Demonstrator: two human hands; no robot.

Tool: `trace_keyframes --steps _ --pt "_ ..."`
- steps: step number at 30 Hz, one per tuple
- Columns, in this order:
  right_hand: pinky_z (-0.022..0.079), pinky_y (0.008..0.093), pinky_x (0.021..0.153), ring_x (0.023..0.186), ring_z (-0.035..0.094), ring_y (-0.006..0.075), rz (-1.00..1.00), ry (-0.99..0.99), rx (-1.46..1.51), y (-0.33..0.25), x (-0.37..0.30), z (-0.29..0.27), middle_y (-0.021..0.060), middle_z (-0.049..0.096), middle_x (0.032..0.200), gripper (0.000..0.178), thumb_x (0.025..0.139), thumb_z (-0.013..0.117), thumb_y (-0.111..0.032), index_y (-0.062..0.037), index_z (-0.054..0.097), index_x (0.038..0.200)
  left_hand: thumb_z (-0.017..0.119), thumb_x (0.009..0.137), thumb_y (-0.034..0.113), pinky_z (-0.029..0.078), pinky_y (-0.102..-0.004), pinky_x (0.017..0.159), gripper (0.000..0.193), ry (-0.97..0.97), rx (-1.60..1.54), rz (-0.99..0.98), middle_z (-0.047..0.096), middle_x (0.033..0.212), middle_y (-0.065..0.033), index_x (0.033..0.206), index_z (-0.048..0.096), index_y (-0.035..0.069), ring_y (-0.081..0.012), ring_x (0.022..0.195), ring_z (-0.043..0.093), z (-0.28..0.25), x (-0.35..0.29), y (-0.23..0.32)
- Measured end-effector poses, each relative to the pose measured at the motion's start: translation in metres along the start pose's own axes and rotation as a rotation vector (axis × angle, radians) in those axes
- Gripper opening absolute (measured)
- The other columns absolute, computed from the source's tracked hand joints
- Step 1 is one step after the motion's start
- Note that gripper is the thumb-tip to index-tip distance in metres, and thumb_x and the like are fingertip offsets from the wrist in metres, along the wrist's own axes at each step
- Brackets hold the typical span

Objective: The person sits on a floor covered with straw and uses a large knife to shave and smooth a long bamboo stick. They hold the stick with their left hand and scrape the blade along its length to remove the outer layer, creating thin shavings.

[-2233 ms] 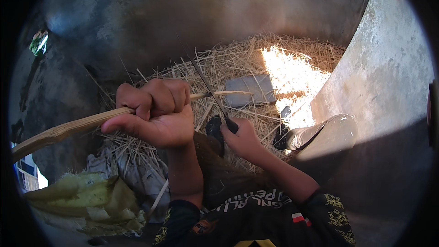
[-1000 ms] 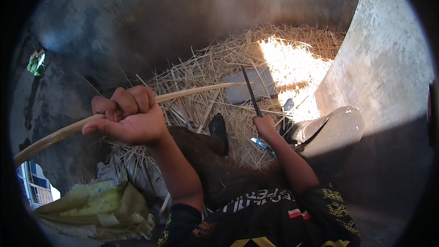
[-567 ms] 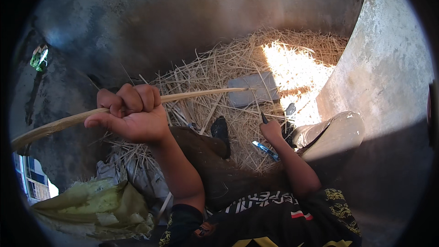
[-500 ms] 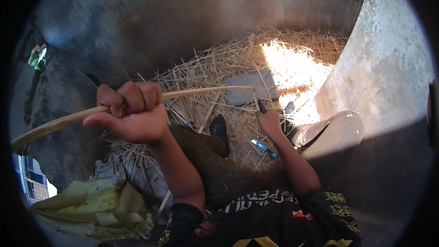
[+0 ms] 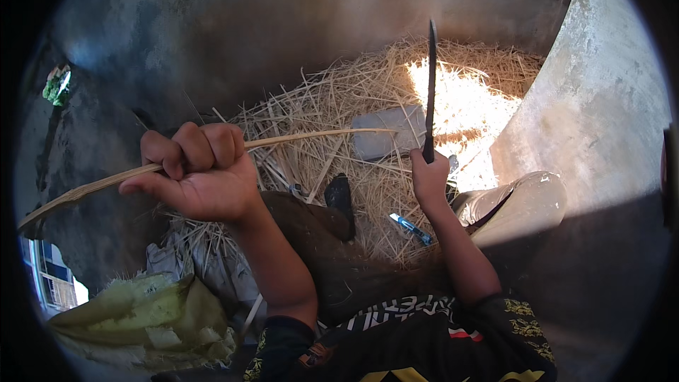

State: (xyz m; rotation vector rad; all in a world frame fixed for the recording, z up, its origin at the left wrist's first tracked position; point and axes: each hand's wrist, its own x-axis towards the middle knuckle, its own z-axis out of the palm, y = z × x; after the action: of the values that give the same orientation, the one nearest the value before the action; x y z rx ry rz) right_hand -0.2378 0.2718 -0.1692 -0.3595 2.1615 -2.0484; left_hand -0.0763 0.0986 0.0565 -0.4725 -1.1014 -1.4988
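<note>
My left hand point(image 5: 201, 173) is closed around a long, pale bamboo strip point(image 5: 311, 137), its palm side showing. One end of the strip runs out toward the far left. The thin tip reaches over a grey block point(image 5: 375, 143) lying among shavings. In my right hand point(image 5: 430, 178), closed round its handle, is a knife point(image 5: 432, 85) with a long dark blade pointing away from me. The blade stands just right of the block and apart from the strip's tip. A blue box cutter point(image 5: 411, 229) lies on the shavings near my right forearm.
Curved grey concrete walls point(image 5: 311, 21) surround me. Pale shavings point(image 5: 318, 110) cover the floor, sunlit at the right. My dark shoe point(image 5: 339, 198) rests beside the block. A torn yellow-green sack point(image 5: 148, 318) lies at lower left.
My right hand has lifted slightly, and the knife has swung up from the strip's tip, its full blade now showing. My left hand has shifted a little left with the strip.
</note>
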Motion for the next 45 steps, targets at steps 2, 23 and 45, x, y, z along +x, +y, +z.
trace_keyframes --steps 2,23,45 --pt "0.035 0.029 0.047 0.051 0.047 0.0113 -0.155 0.015 0.609 0.045 -0.01 0.011 0.0006 0.052 0.063 0.02 0.086 0.058 -0.01 -0.0049 0.052 0.067 0.035 0.094 0.071 0.008 -0.0247 0.038 0.056 0.045 0.035 0.004 0.019 0.048 0.006 0.073 0.028 0.02 -0.0056 0.042 0.008 0.009 0.002 -0.004" --pt "0.035 0.0342 0.048 0.048 0.043 0.0147 0.003 -0.099 -0.149 0.014 0.008 0.015 0.0028 0.044 0.055 0.032 0.087 0.062 -0.019 -0.0037 0.045 0.065 0.033 0.094 0.072 0.007 -0.0255 0.037 0.057 -0.028 -0.058 -0.022 0.02 0.048 0.0054 0.073 0.028 0.02 -0.006 0.042 0.008 -0.011 0.006 0.001" --pt "0.039 0.0405 0.052 0.049 0.051 0.0206 0.236 -0.044 -0.163 0.035 0.037 0.005 0.0069 0.054 0.057 0.036 0.081 0.062 -0.028 0.0038 0.055 0.065 0.035 0.099 0.063 0.009 -0.0258 0.038 0.053 -0.259 -0.118 -0.074 0.018 0.049 0.006 0.07 0.028 0.02 -0.0064 0.041 0.008 -0.017 0.008 0.004"
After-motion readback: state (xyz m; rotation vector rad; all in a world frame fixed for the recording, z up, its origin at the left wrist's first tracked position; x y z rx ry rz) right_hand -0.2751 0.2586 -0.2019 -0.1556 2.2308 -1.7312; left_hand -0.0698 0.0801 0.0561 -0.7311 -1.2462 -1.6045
